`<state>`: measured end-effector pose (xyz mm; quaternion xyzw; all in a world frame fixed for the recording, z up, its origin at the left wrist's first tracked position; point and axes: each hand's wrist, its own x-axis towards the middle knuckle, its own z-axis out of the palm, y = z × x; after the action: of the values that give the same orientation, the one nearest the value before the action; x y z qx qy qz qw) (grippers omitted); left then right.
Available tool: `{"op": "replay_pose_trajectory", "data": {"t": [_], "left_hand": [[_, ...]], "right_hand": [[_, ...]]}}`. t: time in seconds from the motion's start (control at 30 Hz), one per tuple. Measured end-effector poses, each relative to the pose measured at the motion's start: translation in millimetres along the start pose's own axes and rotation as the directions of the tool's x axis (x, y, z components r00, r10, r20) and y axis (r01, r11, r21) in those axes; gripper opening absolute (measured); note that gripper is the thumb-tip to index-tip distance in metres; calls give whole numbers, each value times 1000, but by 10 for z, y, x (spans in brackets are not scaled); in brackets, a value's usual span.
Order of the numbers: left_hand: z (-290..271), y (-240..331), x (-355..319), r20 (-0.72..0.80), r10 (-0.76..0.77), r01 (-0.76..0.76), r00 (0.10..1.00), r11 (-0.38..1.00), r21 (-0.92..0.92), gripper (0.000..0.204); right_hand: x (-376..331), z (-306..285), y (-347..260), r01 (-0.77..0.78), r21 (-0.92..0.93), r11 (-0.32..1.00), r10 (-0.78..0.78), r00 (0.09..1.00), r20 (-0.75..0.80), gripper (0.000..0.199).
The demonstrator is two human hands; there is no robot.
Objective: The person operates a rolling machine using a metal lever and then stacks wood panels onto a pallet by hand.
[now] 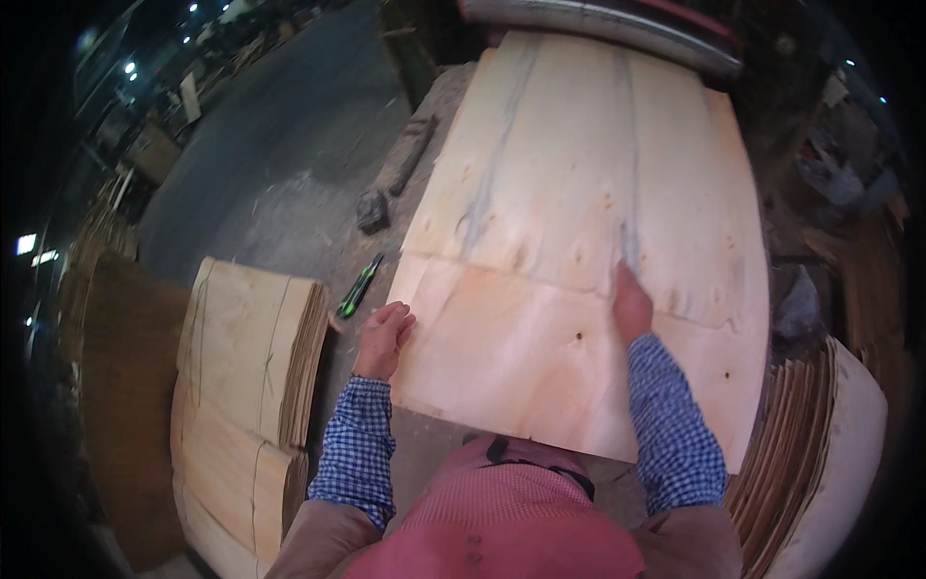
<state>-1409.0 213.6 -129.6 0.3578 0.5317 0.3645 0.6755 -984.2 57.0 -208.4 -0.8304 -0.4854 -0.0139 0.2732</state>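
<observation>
A wide, pale wood veneer sheet point(502, 338) with small knots lies in front of me. Over its far part rests another veneer sheet point(569, 164), grey-streaked, whose ragged near edge crosses the lower one. At the left border of the lower sheet my left hand point(384, 340) is closed, its curled fingers on the sheet's edge. My right hand point(632, 301) lies over the ragged edge, fingers stretched away from me and slightly blurred. A green and black utility knife point(359, 288) lies just beyond my left hand, beside the sheets.
Tied veneer stacks point(241, 357) stand at left; more veneers point(786, 434) stand on edge at right. A metal roller point(617, 24) spans the far end of the sheets. A dark block point(372, 210) sits left of them, near the grey floor point(280, 145).
</observation>
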Motion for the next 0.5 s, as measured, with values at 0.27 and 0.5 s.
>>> {"op": "replay_pose_trajectory", "data": {"t": [0.27,0.5], "left_hand": [[-467,-385,-202,-213,193,-37,958,818,574,28],[-463,-32,-388,-89,-38,86,995,763,641,41]], "right_hand": [[1306,340,405,100,-156,983,-101,995,1,41],[473,418,-96,121,-353,928,-153,986,-64,45]]}}
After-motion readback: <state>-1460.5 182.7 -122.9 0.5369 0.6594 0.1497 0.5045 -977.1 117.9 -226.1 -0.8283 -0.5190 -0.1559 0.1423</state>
